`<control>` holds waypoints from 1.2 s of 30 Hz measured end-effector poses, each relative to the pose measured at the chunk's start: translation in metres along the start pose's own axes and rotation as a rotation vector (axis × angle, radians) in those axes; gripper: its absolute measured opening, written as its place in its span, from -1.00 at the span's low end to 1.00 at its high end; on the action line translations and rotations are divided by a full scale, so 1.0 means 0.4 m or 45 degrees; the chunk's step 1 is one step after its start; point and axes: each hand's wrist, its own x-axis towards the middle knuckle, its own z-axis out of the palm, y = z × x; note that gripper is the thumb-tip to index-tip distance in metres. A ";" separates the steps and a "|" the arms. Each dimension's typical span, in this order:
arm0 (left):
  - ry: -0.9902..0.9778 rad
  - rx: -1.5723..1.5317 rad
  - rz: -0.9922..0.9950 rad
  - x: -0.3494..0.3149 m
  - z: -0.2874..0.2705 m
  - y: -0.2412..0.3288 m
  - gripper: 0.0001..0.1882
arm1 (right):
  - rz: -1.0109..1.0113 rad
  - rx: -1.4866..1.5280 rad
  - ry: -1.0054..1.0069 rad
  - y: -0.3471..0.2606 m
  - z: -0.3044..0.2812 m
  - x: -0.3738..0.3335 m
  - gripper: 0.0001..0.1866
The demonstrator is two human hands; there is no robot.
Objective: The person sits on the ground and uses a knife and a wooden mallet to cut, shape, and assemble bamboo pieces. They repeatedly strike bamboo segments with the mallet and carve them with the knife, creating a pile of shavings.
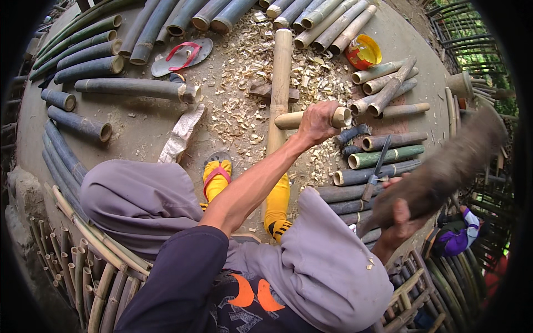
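My left hand (319, 123) is wrapped round a short pale bamboo tube (293, 120). The tube lies crosswise at a long peeled bamboo pole (280, 66), which runs away from me between my feet. I cannot tell whether its end is set into the pole or only rests on it. Off to the right, my right hand (402, 222) grips a thick dark log (438, 172), raised and smeared by motion. The log's near end is partly hidden by my hand. A knife (376, 169) lies near it on several cut bamboo pieces (383, 156).
Wood chips (244, 66) cover the ground ahead. A small wood block (261, 90) sits by the pole. Bamboo lengths (139, 87) lie left and far. A yellow-and-red tub (363, 51) stands far right, a loose sandal (182, 56) far left. Another person (452, 238) is at right.
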 end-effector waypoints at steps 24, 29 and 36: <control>0.114 -0.117 0.114 -0.016 0.006 -0.016 -0.67 | 0.381 -0.367 -0.473 0.172 0.049 -0.021 0.17; 0.067 -0.119 0.114 -0.003 0.007 -0.009 -0.67 | 0.300 -0.119 -0.076 0.084 0.026 -0.031 0.10; 0.065 -0.094 0.124 0.006 0.013 -0.007 -0.66 | 0.214 -0.645 -0.279 0.215 0.085 -0.053 0.06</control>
